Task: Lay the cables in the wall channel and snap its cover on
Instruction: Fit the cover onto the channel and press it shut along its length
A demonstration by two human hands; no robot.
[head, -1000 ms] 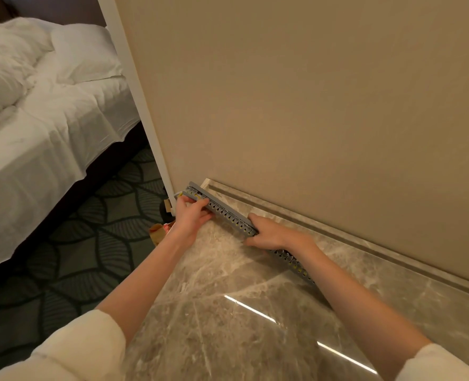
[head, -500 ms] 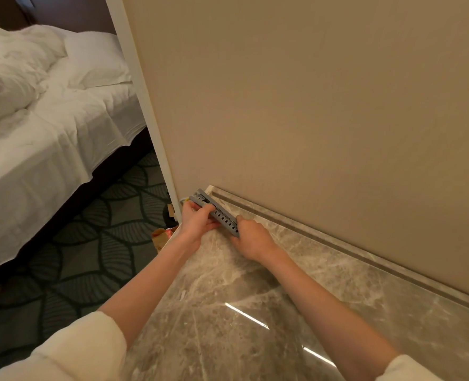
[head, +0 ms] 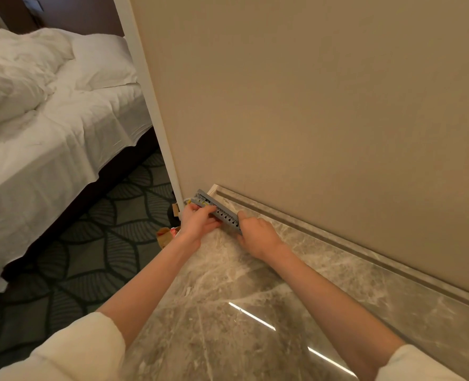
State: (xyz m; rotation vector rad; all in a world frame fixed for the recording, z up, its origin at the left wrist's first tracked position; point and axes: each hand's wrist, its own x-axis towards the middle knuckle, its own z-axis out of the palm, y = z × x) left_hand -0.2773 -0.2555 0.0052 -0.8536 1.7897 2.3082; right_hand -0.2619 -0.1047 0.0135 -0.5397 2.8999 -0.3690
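A grey slotted cable channel (head: 220,211) lies on the marble floor near the wall's left corner, slanting from upper left to lower right. Yellow and pale cables (head: 190,200) show at its upper left end. My left hand (head: 199,222) grips the channel's left part from the near side, fingers curled over it. My right hand (head: 258,233) presses on the channel's right part and hides everything past its fingers. I cannot tell whether a cover sits on the channel.
A beige wall (head: 310,105) with a marble skirting (head: 324,237) runs along the right. A white door frame post (head: 156,119) stands at the wall's end. Left of it lie patterned carpet (head: 95,237), a bed with white sheets (head: 49,127) and a small paper package (head: 167,235).
My right hand slid left along the channel toward my left hand, covering the long right stretch that showed a second ago. The view shifted slightly; my left hand stayed at the channel's left end.
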